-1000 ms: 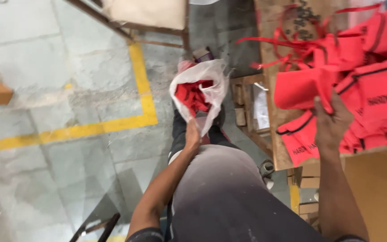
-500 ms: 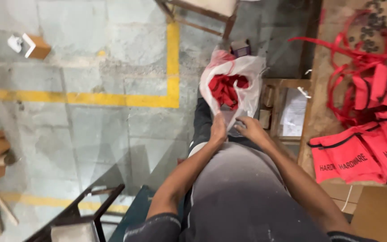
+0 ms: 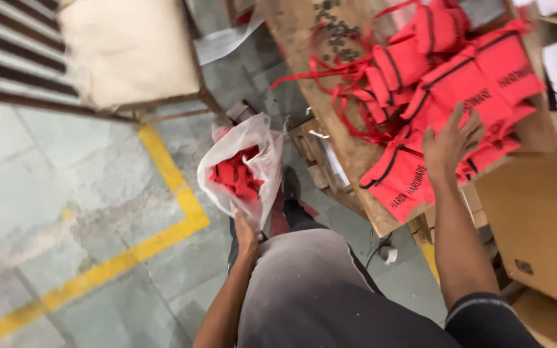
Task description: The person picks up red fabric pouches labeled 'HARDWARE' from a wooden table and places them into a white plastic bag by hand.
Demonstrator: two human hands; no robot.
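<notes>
My left hand point(image 3: 246, 235) grips the lower edge of a clear plastic bag point(image 3: 262, 154) that holds red fabric pieces point(image 3: 236, 177) and hangs low by my legs. My right hand point(image 3: 449, 145) reaches out with fingers spread over a heap of red fabric pouches point(image 3: 459, 84) with black trim. The pouches lie on a wooden table point(image 3: 330, 116), with loose red straps point(image 3: 336, 71) trailing beside them. The right hand touches or hovers just above the nearest pouch point(image 3: 401, 177) and holds nothing.
A grey concrete floor with a yellow line point(image 3: 162, 232) lies to the left. A wooden chair with a beige seat point(image 3: 127, 51) stands at the back left. Brown cardboard boxes point(image 3: 543, 225) sit at the right, and wooden crates point(image 3: 317, 151) under the table.
My right hand left the bag's mouth and swung right to the pouch heap on the table. My left hand still holds the bag. The view tilted toward the table.
</notes>
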